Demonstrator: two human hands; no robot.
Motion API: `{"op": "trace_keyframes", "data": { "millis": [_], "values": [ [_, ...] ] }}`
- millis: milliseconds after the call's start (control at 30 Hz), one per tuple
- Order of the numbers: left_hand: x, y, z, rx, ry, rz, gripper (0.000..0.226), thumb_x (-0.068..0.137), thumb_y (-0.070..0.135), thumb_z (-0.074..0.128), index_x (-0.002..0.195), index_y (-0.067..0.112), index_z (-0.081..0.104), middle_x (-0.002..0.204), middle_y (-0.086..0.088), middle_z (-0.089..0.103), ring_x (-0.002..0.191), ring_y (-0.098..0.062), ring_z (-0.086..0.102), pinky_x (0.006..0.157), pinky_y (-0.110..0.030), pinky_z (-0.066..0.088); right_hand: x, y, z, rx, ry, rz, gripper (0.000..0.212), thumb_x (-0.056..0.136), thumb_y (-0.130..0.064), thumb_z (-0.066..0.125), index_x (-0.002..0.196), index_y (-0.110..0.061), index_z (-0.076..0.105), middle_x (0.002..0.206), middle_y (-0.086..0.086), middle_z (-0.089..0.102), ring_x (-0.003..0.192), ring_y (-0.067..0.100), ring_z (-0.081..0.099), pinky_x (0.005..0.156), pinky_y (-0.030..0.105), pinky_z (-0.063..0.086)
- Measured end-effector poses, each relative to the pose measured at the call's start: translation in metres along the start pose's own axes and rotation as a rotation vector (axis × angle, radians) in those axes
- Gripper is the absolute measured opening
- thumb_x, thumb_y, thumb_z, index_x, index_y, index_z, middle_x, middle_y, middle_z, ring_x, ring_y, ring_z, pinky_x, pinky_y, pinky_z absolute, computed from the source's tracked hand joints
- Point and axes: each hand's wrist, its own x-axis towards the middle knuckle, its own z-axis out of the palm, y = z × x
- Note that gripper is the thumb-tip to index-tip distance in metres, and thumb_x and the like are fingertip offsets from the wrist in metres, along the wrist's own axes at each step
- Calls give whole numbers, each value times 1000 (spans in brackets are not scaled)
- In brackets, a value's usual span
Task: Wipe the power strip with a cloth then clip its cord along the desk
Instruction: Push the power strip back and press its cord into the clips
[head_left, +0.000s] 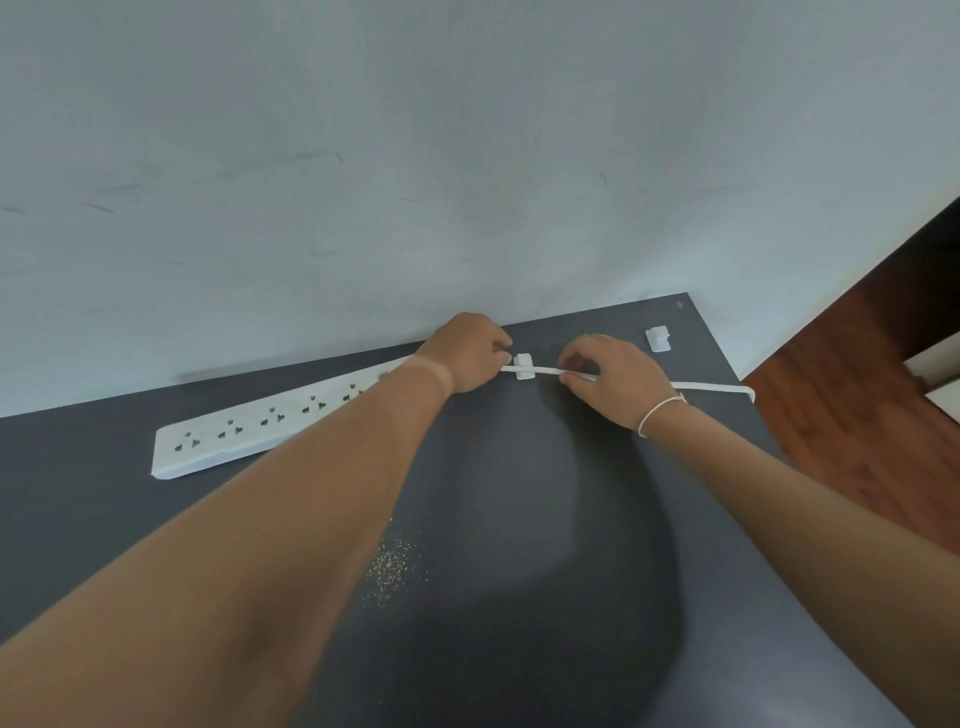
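A long white power strip (249, 423) lies on the dark grey desk (519, 519) near the wall, its right end hidden behind my left forearm. Its flat white cord (711, 387) runs right and drops over the desk's right edge. A small white clip (523, 366) sits on the desk with the cord passing through it. My left hand (470, 356) pinches the cord just left of the clip. My right hand (613, 376) pinches the cord just right of it. No cloth is in view.
A second white clip (658, 340) sits on the desk near the back right corner. A patch of pale crumbs (395, 571) lies in the desk's middle. The pale wall (467, 156) stands directly behind the desk. Reddish-brown floor (857, 415) shows past the right edge.
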Motion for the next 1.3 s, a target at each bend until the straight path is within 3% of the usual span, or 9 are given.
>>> {"op": "trace_keyframes", "data": {
  "millis": [133,267,400,567,800,933,1133,1233,1300],
  "values": [
    [8,14,9,-22,-39,2,34,88,14,52,56,8,44,67,-9,40,67,-22,34,55,-29,24,-1,5,-1,64,42,-3,11,85,-23,60,93,-21,68,86,-1,64,98,24,60,87,41,51],
    [14,15,12,-62,-38,6,23,89,13,53,86,-1,72,86,-9,64,76,-20,49,61,-26,35,0,8,-1,72,54,-38,14,85,-20,61,93,-18,72,80,1,59,94,26,61,84,40,51],
    [18,13,14,-40,-52,7,25,91,14,51,90,2,73,91,-10,64,80,-22,52,71,-29,41,4,9,-4,44,34,-63,15,85,-20,60,94,-17,73,81,1,58,95,27,61,83,40,51],
    [21,12,16,14,-61,1,39,92,11,42,54,15,53,83,-17,58,72,-26,47,68,-31,38,7,9,-4,-8,18,-58,17,87,-22,57,96,-19,72,94,7,66,91,26,60,81,40,52],
    [22,12,15,-16,-83,-4,44,91,5,40,48,15,39,59,-5,42,54,-19,34,53,-26,28,16,7,-3,-81,41,-16,22,89,-26,52,98,-22,71,103,4,65,98,24,60,78,36,52],
    [23,14,13,-3,-85,6,39,88,2,39,51,14,32,68,-13,36,66,-24,30,62,-29,28,23,6,-3,-150,27,-5,24,90,-24,48,98,-22,71,103,4,64,98,27,60,78,36,50],
    [23,11,13,5,-95,11,25,90,11,46,66,10,46,77,-13,40,70,-21,34,66,-29,31,23,7,-1,-160,60,-26,24,91,-25,49,101,-21,70,105,7,60,93,29,62,73,33,48],
    [23,10,12,-7,-103,-7,25,89,15,50,71,5,65,77,-11,44,70,-22,39,67,-31,37,20,10,-1,-167,62,-34,23,91,-28,51,105,-21,67,112,6,55,90,31,62,71,33,47],
    [24,12,10,1,-106,-15,28,86,13,50,63,3,61,72,-11,42,68,-22,38,64,-31,36,15,15,-6,-142,67,-30,28,89,-31,54,114,-22,62,119,4,52,93,30,62,75,34,48]
  ]
}}
